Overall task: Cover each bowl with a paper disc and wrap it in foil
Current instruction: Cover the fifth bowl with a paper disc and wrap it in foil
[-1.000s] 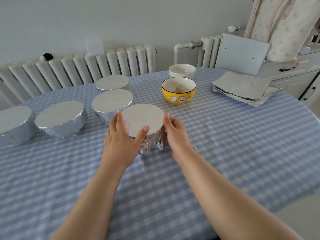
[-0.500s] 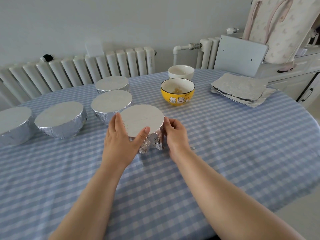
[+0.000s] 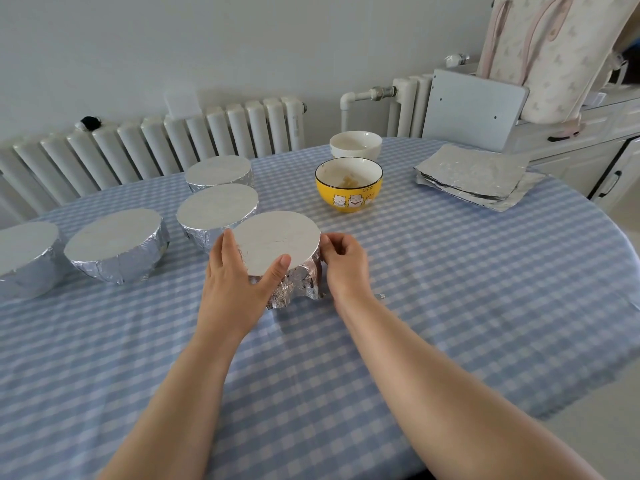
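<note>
Already four foil-wrapped bowls [image 3: 116, 249] sat along the table's [image 3: 450, 306] left edge; your left hand [image 3: 235, 285] cupped the fifth bowl [image 3: 280, 251] mid-table, your right hand [image 3: 343, 261] pinched its foil, while a yellow bowl [image 3: 349, 188] and white bowl [image 3: 355, 144] near the far edge stood uncovered beside spare foil sheets [image 3: 474, 174].

Counter [image 3: 450, 306] carries a blue-and-white checked cloth. White ribbed radiator [image 3: 166, 147] runs along the wall behind it; small black object [image 3: 89, 122] sits on its top near the left end. Second radiator [image 3: 408, 105] at the right, with a white pipe and metal valve [image 3: 377, 93]. Grey flat panel [image 3: 474, 109] leans just beside it. Pale patterned bag with pink straps [image 3: 554, 53] stands on a white cabinet [image 3: 588, 147].
</note>
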The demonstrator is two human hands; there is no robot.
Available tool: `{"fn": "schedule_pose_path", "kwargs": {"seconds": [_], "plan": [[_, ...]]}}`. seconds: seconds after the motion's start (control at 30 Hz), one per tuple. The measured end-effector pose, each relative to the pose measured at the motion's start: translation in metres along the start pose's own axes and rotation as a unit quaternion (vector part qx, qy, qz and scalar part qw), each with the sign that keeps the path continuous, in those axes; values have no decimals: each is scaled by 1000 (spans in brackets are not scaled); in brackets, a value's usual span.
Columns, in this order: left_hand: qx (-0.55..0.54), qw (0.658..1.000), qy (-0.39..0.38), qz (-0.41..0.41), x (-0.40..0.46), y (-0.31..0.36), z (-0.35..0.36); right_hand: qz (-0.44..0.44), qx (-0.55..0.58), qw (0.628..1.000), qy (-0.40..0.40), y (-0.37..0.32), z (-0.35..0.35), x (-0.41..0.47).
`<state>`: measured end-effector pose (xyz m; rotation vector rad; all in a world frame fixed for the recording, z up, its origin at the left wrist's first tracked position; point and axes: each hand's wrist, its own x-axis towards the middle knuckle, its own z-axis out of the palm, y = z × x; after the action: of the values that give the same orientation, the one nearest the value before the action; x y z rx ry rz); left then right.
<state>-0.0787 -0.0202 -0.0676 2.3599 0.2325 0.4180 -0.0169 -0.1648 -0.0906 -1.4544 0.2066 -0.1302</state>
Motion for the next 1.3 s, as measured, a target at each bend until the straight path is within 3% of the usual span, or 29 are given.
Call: {"fn": "schedule_pose_path", "kwargs": {"seconds": [0.17,0.5,0.87,1.3], "plan": [[1,1000,0,3,1,0,-1,3,17,1000,-3,1,-1,-3],[11,1000,-6,12,2,-2,-1,-45,-115,992,-4,-2,-4,2],[6,1000,-5,9,2,-1,-1,18,36,999,-26,7,-5,10],[-8,1000,12,9,0,2,1,63,9,995,-80,-1,-5,21]]}}
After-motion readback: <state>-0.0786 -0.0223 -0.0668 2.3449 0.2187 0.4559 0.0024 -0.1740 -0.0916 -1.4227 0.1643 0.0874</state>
